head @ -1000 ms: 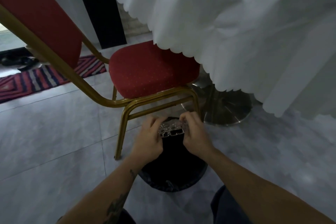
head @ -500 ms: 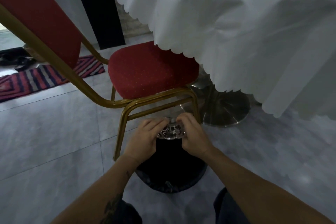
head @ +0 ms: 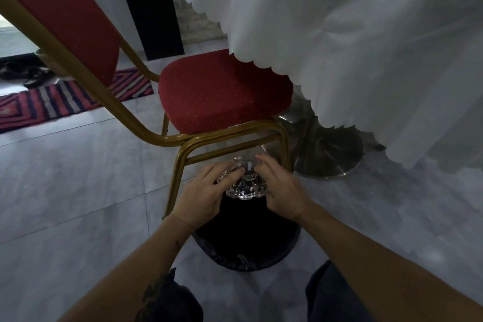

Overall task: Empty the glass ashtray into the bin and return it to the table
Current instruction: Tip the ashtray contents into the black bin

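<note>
1. Ashtray (head: pixel 245 185): clear cut glass, held in the air between your two hands, directly above the open mouth of the bin (head: pixel 245 243). It appears tipped away from you; its contents cannot be made out.
2. Left hand (head: pixel 203 191): your fingers curl over the ashtray's left side and top, gripping the glass; palm faces down.
3. Right hand (head: pixel 282 191): your fingers wrap the right rim, closed on the glass, with the fingertips reaching over its far edge.
4. Bin: round, lined with a dark bag, standing on the pale tiled floor (head: pixel 78 204) just in front of your knees. Its inside is too dark to read.
5. Chair (head: pixel 222 94): red seat on a gold frame, just beyond the bin; its front leg stands beside your left hand.
6. Table (head: pixel 352 34): draped in a white scalloped cloth, at upper right, with its metal pedestal base (head: pixel 326 154) on the floor behind the chair.
7. Rug (head: pixel 65 99): striped, lying on the floor at far left, well apart from the bin.
</note>
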Motion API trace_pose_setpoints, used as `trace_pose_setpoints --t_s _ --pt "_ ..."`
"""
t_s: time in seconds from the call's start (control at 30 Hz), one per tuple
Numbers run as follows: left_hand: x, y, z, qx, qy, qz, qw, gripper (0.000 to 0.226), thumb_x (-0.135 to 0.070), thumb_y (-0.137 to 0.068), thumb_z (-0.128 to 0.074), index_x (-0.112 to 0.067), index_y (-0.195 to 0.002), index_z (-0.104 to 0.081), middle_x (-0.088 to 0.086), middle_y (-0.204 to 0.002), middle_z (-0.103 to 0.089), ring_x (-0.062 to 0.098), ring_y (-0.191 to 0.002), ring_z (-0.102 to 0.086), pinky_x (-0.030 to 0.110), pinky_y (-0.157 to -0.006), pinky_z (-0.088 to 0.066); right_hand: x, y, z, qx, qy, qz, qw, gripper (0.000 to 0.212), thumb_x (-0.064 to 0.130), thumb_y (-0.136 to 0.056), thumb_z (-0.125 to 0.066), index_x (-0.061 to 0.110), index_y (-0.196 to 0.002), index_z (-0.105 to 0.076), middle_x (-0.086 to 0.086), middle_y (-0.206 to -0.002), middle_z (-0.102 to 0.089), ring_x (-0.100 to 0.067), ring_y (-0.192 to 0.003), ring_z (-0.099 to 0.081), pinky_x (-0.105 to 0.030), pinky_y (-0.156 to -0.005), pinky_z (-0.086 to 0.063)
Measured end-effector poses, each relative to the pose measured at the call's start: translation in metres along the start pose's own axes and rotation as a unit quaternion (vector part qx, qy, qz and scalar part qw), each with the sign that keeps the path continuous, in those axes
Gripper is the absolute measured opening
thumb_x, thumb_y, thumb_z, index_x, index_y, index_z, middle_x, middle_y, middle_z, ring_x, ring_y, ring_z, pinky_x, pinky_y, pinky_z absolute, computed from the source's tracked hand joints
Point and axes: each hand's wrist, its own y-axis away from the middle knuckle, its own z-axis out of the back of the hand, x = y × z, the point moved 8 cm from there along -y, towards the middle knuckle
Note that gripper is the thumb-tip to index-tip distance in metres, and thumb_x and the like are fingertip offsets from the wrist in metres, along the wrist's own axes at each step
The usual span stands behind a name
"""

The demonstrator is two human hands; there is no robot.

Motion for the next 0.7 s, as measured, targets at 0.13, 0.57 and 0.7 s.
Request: trace_pose_setpoints --t_s 0.13,0.57,0.7 --pt "0.003 -0.001 0.003 -0.020 -0.020 -0.015 0.999 0.064 0.001 -0.079 -0.067 -0.020 -0.139 -0.056 0.010 -0.132 -0.061 0.027 -0.115 -0.054 0.036 -0.091 -0.054 0.007 -0.004 0.006 0.000 0.011 0.025 1.000 0.041 0.006 -0.080 -0.052 0.011 -0.121 -0.050 -0.020 -0.145 -0.047 -0.040 -0.106 -0.065 -0.044 -0.079 -0.060" --pt "0.008 -0.007 0.002 -0.021 -0.011 -0.031 0.999 0.059 -0.003 -0.086 -0.055 -0.021 -0.142 -0.051 0.010 -0.136 -0.060 0.029 -0.114 -0.056 0.037 -0.094 -0.052 0.014 -0.010 0.023 -0.028 0.003 0.042 0.999 0.043 0.020 -0.084 -0.038 0.016 -0.126 -0.045 -0.020 -0.140 -0.053 -0.038 -0.109 -0.065 -0.045 -0.081 -0.061" --pt "0.007 -0.007 0.003 -0.031 0.002 -0.031 0.999 0.056 -0.002 -0.087 -0.053 -0.018 -0.141 -0.054 0.010 -0.135 -0.061 0.031 -0.114 -0.058 0.038 -0.097 -0.050 0.017 -0.009 0.025 -0.030 -0.007 0.046 0.998 0.042 0.019 -0.083 -0.042 0.014 -0.124 -0.047 -0.017 -0.139 -0.052 -0.034 -0.112 -0.063 -0.040 -0.085 -0.059"
